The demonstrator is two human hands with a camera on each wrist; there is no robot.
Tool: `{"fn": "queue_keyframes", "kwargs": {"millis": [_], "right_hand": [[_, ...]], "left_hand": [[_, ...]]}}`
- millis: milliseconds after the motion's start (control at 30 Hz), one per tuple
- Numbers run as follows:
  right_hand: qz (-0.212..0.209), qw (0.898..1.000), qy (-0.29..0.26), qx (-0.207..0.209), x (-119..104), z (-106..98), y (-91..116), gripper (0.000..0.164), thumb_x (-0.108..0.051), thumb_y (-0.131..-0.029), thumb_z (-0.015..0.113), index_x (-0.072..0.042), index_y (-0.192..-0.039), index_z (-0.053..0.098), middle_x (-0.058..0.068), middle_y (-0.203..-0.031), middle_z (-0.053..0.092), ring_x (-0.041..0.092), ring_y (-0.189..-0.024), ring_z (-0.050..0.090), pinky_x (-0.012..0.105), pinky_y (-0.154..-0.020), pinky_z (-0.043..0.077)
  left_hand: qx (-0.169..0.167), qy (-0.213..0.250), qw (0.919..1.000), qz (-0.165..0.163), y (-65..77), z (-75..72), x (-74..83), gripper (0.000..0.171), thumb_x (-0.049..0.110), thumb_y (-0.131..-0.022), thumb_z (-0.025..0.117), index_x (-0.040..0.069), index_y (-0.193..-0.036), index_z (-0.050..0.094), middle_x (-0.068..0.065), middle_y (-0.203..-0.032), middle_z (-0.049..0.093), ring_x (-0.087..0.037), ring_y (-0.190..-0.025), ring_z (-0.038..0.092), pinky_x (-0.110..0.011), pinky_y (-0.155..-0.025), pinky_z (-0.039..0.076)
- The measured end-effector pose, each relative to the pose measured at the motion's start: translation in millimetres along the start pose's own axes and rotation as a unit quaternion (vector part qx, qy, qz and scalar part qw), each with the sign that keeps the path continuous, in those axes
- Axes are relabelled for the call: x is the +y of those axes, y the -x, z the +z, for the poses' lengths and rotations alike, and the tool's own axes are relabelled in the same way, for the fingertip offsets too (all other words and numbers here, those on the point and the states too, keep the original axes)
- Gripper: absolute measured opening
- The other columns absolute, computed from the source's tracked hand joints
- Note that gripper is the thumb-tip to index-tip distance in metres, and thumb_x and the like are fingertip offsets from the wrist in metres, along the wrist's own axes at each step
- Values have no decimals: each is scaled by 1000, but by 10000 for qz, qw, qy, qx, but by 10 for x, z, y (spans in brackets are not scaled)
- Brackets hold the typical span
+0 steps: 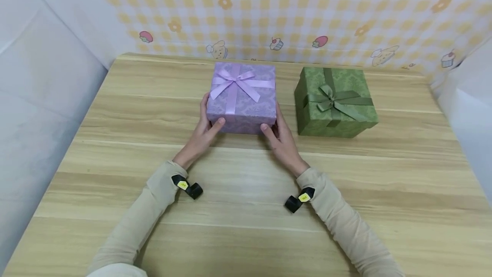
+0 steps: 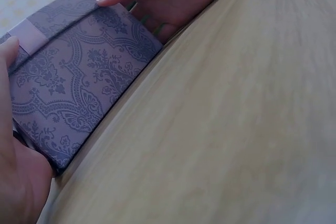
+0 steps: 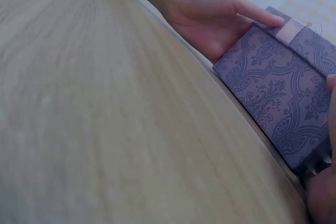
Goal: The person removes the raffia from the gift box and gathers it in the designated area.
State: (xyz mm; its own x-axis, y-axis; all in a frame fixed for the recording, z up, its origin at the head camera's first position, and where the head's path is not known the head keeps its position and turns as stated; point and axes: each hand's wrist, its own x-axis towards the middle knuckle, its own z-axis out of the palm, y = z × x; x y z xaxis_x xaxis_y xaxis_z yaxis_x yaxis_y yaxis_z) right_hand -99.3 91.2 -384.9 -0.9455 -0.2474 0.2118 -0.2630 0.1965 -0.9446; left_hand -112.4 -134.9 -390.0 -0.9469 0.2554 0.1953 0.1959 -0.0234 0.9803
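A purple gift box (image 1: 246, 101) with a damask pattern and a lilac ribbon bow (image 1: 235, 81) on its lid sits near the back of the table. My left hand (image 1: 201, 134) holds its left side, thumb at the front edge of the lid. On the opposite side my right hand (image 1: 283, 142) grips it the same way, with the thumb on the front near the right corner. Most fingers of both hands are hidden behind the box's sides. In the left wrist view, the patterned front of the box (image 2: 79, 77) stands between both hands, its bottom edge at the tabletop.
To the right stands a green gift box (image 1: 334, 101) with a green ribbon bow, a short gap from my right hand. The wood-grain table (image 1: 246, 191) reaches back to a yellow checked cloth (image 1: 246, 20) with cartoon prints. White sheeting (image 1: 46, 76) hangs at the left.
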Motion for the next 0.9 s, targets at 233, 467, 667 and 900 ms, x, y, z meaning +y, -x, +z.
{"fn": "queue_keyframes", "kwargs": {"millis": [233,467,667,900], "right_hand": [[-77,9998,147,-65,28,-8,-6,68,-9,-98,47,-8,-150,4,15,-153,11,23,-137,18,33,-109,19],[33,10000,49,-75,18,-2,-8,69,-8,-98,46,-11,-150,0,13,-154,9,21,-138,16,33,-109,18],[91,10000,-7,-38,22,16,-9,69,-8,-98,45,-11,-150,0,14,-153,9,22,-138,16,33,-109,18],[251,9997,-35,-50,10,-5,-11,69,-11,-99,45,-14,-151,-1,12,-154,8,20,-138,15,32,-109,18]], "left_hand": [[-34,-245,9997,7,13,1,15,72,9,-98,44,9,-148,-8,-17,-152,3,-25,-138,13,-36,-111,11],[-41,-335,9994,100,17,1,2,75,21,-98,46,9,-148,-10,-17,-153,1,-24,-139,10,-35,-111,9],[23,-437,9988,220,19,-5,9,76,25,-98,47,6,-148,-7,-16,-153,1,-22,-139,8,-36,-111,9],[65,-538,9985,97,14,-1,37,74,22,-98,46,7,-148,-7,-16,-154,1,-22,-139,9,-35,-111,12]]}}
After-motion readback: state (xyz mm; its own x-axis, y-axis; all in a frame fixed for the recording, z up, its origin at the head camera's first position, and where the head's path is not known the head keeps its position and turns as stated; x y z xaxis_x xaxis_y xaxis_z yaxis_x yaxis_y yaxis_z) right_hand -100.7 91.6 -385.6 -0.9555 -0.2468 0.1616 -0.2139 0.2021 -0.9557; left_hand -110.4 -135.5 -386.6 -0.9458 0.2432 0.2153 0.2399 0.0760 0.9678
